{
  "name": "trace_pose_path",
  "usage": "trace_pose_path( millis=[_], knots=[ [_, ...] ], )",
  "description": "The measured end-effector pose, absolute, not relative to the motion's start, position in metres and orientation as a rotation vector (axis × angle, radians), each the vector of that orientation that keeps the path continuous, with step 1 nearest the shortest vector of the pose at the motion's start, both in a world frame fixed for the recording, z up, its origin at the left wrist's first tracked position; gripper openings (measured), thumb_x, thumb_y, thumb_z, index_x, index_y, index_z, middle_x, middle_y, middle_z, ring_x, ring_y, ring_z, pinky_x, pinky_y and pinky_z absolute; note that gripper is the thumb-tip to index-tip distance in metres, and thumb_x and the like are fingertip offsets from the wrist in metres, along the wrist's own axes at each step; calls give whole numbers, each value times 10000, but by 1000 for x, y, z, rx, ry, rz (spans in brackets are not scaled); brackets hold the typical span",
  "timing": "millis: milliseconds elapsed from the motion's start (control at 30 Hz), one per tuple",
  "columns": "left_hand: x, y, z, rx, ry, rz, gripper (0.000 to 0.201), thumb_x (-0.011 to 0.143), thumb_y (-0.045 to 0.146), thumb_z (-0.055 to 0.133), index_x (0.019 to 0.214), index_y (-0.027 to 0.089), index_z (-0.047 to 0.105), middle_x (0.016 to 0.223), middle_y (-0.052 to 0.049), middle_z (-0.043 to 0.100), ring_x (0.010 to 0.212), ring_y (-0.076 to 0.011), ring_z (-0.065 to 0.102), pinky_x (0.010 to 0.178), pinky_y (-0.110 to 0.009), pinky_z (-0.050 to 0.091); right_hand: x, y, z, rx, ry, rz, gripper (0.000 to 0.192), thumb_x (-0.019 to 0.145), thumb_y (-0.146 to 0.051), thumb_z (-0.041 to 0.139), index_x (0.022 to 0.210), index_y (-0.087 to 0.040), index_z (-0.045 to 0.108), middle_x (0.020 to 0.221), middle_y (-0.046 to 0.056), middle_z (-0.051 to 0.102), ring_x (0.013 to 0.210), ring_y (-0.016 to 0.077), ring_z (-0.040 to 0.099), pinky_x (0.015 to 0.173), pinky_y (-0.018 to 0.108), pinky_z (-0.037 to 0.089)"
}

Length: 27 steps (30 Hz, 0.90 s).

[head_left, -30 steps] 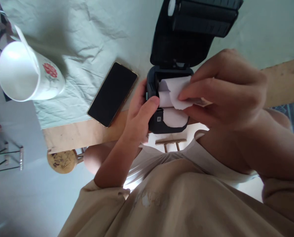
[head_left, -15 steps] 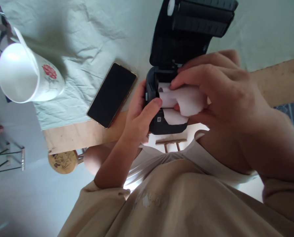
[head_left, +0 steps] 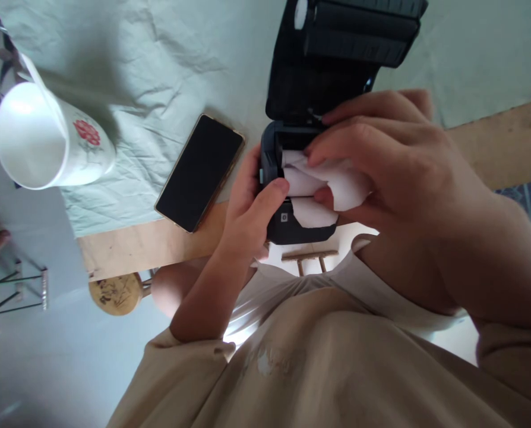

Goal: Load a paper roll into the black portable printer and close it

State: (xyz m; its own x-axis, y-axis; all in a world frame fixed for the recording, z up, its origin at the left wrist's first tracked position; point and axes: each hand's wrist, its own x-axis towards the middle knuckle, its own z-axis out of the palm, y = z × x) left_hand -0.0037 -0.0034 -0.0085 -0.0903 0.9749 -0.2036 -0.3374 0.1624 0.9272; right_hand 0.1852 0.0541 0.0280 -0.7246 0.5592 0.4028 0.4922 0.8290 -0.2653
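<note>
A small black label printer (head_left: 304, 230) sits at the table's near edge, its hinged lid (head_left: 321, 83) swung up and away from me. My left hand (head_left: 252, 208) grips the printer's left side, thumb on top by the opening. White paper (head_left: 348, 184) lies loosely curled in the printer's compartment, and one end of it (head_left: 312, 213) hangs out over the front. The fingers of my right hand (head_left: 394, 160) are closed around the curled paper from the right. That hand hides the compartment's right part.
A black smartphone (head_left: 201, 172) lies left of the printer on the pale green cloth (head_left: 158, 71). Farther left is a white mug (head_left: 89, 145) with a red flower. Bare wood (head_left: 132, 246) shows along the table edge. A round stool (head_left: 116, 293) stands below.
The curled paper has shifted slightly in my right fingers, and its upper fold looks different. The printer and both hands appear a little farther left.
</note>
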Motion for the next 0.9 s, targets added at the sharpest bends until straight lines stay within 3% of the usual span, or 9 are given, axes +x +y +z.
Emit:
trace_pose_path(
  millis=[267,467,700,900],
  knots=[
    [-4,-3,-7,790,1153,1284,255,786,359,669,1028,277,674,983,-6,655,971,-197,592,779,-250,487,182,51,30,-758,-2449,218,283,913,-303,548,1180,-229,490,1003,-31,652,893,81,612,841,314,390],
    [-1,-3,-5,735,1123,1305,250,812,366,663,1037,259,665,948,0,631,901,-154,585,744,-226,470,185,51,32,-860,-2494,236,355,880,-289,577,1212,-216,474,1077,-33,662,1128,139,596,936,354,360],
    [-3,-4,-7,762,1130,1295,288,762,419,703,1015,284,672,996,-16,660,979,-235,581,794,-303,453,180,46,31,-882,-2419,314,342,859,-293,615,1160,-200,481,997,-12,648,938,92,586,780,301,410],
    [-3,-4,-6,781,1060,1297,251,847,426,634,1051,287,678,990,-10,653,927,-172,617,752,-251,476,180,46,34,-943,-2382,437,362,833,-333,653,1132,-212,491,1012,-2,634,931,102,619,863,307,457]
  ],
)
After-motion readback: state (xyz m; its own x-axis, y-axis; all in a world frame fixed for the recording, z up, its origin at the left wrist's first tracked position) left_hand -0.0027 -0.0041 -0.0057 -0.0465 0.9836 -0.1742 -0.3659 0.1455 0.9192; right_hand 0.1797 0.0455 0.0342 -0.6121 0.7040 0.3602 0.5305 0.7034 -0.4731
